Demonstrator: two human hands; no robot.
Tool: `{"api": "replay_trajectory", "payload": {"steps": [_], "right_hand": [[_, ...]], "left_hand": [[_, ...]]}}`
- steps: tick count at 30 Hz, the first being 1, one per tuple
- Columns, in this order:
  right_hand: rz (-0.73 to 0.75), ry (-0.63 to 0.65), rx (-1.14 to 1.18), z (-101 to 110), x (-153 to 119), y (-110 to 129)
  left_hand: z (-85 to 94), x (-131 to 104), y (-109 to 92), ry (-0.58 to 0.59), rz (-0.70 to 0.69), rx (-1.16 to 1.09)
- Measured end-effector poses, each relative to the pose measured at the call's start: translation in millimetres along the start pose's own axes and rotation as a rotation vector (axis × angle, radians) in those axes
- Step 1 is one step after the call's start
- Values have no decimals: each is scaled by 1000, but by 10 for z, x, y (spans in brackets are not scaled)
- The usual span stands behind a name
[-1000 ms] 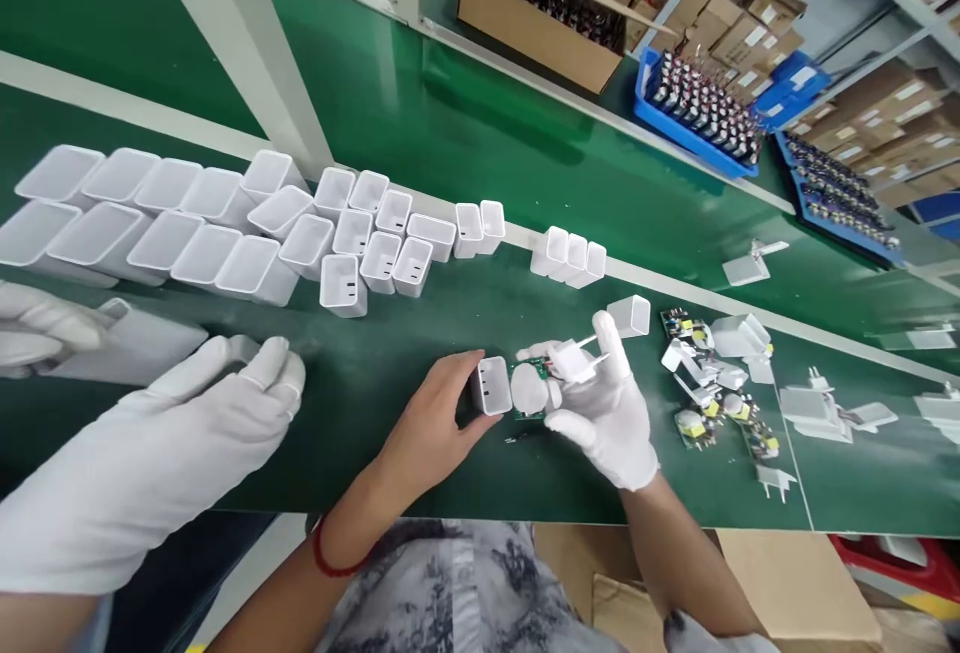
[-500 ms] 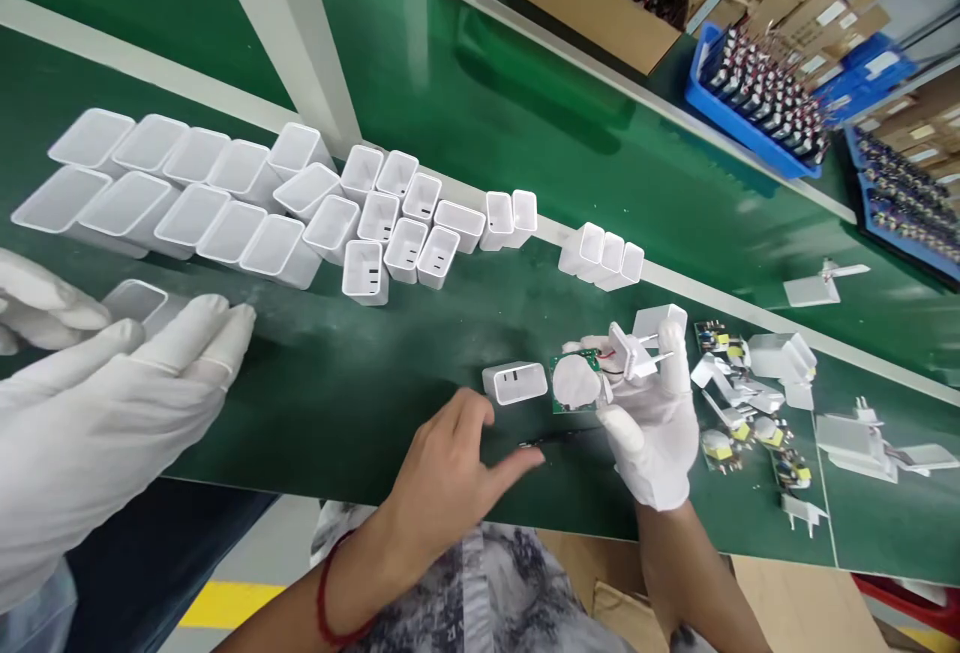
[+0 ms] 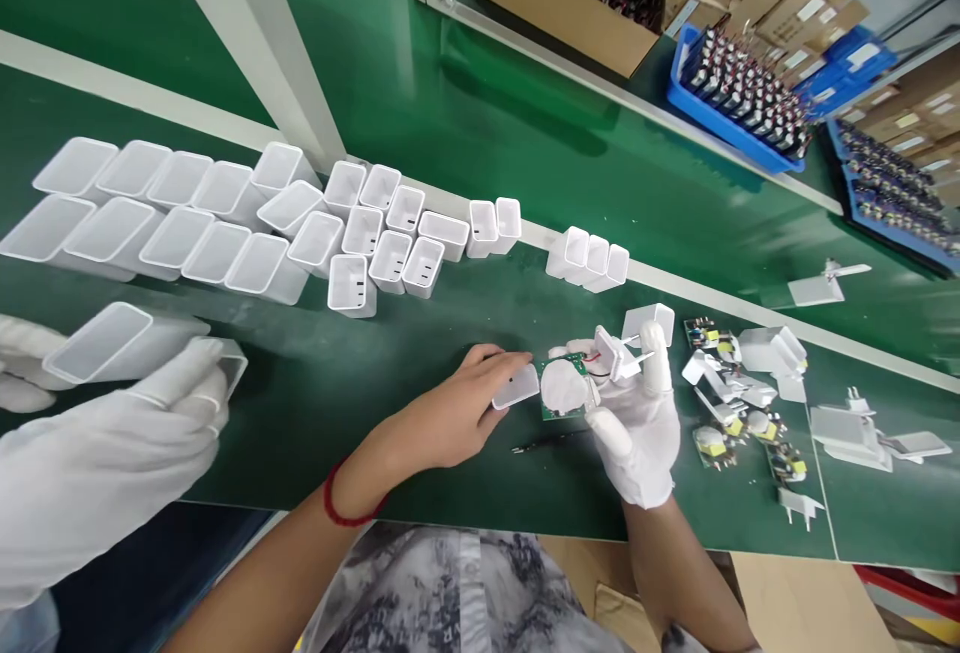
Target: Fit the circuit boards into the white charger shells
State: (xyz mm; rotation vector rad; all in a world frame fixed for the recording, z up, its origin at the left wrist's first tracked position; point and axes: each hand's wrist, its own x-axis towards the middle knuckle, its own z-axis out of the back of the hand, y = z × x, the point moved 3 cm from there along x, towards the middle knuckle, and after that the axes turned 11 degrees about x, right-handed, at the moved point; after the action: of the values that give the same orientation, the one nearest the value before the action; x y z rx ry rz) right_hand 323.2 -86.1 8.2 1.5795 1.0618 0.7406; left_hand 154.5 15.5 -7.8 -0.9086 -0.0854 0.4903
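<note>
My bare left hand (image 3: 450, 413), with a red cord on the wrist, has its fingers closed round a small white plastic housing (image 3: 517, 389), open end facing right. My right hand (image 3: 637, 443), in a white glove, holds a charger circuit board (image 3: 564, 385) with a white round-cornered pad on it. Wires join the board to a white plug piece (image 3: 616, 353) with prongs, which lies across the same fingers. Beside that hand stands another white housing (image 3: 649, 323). A thin dark tool (image 3: 551, 440) lies on the bench just below the board.
Several white housings (image 3: 255, 263) stand in rows at the left. A co-worker's gloved hands (image 3: 127, 453) handle housings there. Circuit boards (image 3: 712, 443) and white plug parts (image 3: 847, 433) lie at right. A blue tray (image 3: 675, 83) of parts and a cardboard box (image 3: 562, 8) sit behind.
My left hand has moved onto the white housing and closed round it. My right hand still holds the board and plug piece. The co-worker's hands have lifted or shifted housings at left.
</note>
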Motion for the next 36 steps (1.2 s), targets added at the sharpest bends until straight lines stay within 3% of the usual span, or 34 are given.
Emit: {"api": "replay_trajectory", "payload": {"steps": [3,5,10,17,28,36], "right_hand": [[33,48,3,-11,8,-10],[41,88,0,-35,17,-16],[91,296,-76,-195,66,-11],[144,484,-79,-385,180,-13],[104,532,-170,-432,163,-57],[105,493,-220,-403,150,-111]], "left_hand": [[-115,-80,-26,-252,156,152],[-156,-160,-18,-338,242,201],[-142,-226,93,-287,216,84],[-164,-144,128,-388,176,54],[-170,-140,154,-400,172,-2],[-169,-131,161,-412,170,0]]}}
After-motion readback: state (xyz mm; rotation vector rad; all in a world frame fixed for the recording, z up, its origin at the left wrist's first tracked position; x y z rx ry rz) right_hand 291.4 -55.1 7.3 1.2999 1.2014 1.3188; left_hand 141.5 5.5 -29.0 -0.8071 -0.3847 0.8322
